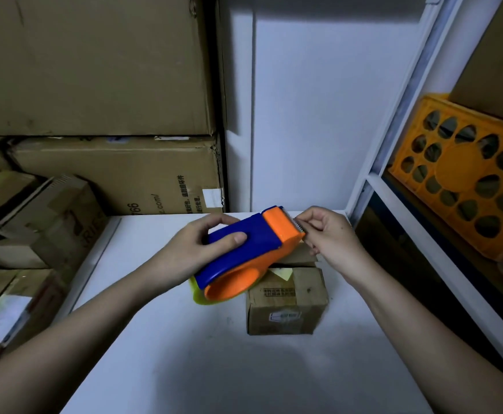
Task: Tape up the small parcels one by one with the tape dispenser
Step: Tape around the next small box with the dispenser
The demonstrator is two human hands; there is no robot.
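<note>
A person stands at a white table (160, 339); the left hand (196, 249) grips the blue-and-orange tape dispenser (244, 252) round its blue body, thumb across the top and fingers curled over the far side; the dispenser is held tilted above the table, its orange toothed end raised toward the right. The right hand (330, 237) pinches at that serrated edge with thumb and forefinger; the tape itself is too thin and clear to make out, so what lies between the fingertips cannot be told. A small cardboard parcel (286, 303) sits on the table just below the dispenser's front end, its top flaps not fully flat, a printed label on its near face. Large cardboard boxes (94, 70) are stacked at the left and back; smaller cartons (44, 222) lie beside the table; an orange plastic crate (465, 174) stands on a white shelf (417, 228) at the right.
</note>
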